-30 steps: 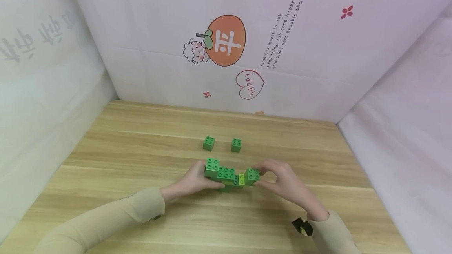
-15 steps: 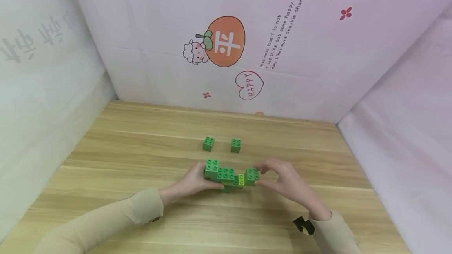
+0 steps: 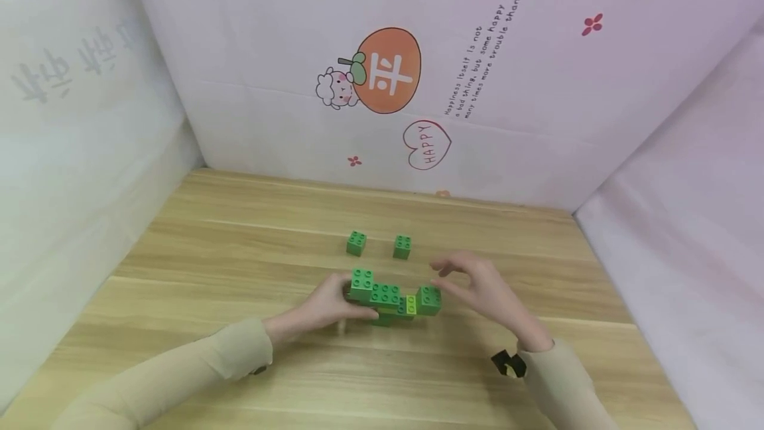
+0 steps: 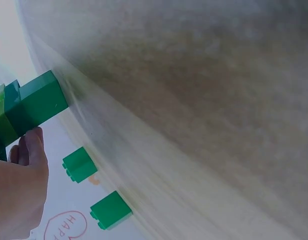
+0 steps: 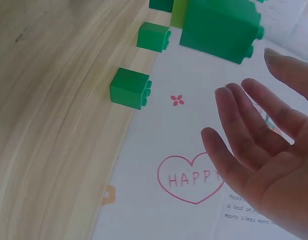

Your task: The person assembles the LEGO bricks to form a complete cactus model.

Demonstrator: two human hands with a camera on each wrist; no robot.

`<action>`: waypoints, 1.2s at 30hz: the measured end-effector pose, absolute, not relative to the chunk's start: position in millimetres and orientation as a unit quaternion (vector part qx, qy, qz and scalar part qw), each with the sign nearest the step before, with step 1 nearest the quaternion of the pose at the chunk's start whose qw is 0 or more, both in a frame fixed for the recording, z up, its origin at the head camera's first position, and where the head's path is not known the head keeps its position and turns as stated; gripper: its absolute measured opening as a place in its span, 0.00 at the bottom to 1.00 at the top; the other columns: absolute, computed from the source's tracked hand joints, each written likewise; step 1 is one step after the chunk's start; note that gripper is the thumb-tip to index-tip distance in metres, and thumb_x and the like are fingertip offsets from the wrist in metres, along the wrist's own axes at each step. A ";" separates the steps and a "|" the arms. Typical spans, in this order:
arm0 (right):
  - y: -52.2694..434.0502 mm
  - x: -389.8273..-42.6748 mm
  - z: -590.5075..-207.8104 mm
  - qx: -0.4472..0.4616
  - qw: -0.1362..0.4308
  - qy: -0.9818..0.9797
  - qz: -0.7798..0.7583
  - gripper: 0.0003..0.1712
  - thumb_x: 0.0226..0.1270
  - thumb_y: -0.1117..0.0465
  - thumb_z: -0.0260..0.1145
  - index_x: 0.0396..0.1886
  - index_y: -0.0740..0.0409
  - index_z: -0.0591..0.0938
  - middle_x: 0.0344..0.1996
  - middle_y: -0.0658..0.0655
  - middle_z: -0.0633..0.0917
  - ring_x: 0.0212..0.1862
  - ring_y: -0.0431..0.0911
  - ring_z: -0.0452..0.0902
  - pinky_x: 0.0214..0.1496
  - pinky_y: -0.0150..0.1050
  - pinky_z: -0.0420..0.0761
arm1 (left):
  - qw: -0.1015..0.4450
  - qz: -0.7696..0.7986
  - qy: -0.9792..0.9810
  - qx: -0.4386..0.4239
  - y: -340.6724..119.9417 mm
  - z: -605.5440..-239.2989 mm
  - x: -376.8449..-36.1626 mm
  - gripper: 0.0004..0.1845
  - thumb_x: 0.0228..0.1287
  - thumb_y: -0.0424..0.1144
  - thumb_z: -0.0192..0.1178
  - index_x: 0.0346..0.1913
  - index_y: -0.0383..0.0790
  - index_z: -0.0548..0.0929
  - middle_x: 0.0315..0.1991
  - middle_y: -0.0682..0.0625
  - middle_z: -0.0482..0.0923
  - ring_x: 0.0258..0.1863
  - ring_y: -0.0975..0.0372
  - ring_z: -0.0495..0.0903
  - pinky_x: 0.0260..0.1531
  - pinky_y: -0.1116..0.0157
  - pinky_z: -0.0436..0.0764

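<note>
The left hand (image 3: 325, 304) grips the green block build (image 3: 390, 298) on the counter (image 3: 239, 244); the right hand (image 3: 477, 287) hovers open beside it. Steady the build before reaching for either loose block (image 3: 402, 247).

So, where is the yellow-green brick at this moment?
In the head view, the yellow-green brick sits inside the green brick assembly, near its right end, between the left hand and the right hand.
</note>
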State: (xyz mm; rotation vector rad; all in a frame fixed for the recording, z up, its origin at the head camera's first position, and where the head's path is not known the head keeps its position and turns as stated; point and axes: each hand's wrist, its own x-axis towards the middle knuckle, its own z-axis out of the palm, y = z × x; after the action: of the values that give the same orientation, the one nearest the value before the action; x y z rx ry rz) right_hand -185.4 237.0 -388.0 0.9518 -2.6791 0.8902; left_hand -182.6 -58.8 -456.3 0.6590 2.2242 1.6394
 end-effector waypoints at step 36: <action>220.3 -275.0 -428.9 0.239 -0.045 -0.918 0.314 0.19 0.64 0.63 0.70 0.53 0.65 0.81 0.49 0.66 0.86 0.46 0.56 0.86 0.54 0.52 0.86 | 0.156 0.628 0.735 0.204 -75.8 -451.3 -179.5 0.24 0.52 0.32 0.74 0.53 0.32 0.81 0.50 0.36 0.84 0.49 0.51 0.86 0.50 0.69 0.86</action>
State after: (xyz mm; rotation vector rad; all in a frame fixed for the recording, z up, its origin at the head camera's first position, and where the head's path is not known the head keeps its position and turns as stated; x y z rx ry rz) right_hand -275.0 220.3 -428.9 0.7744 -2.9697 1.0154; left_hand -179.5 -75.8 -451.3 0.5843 2.1037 1.7990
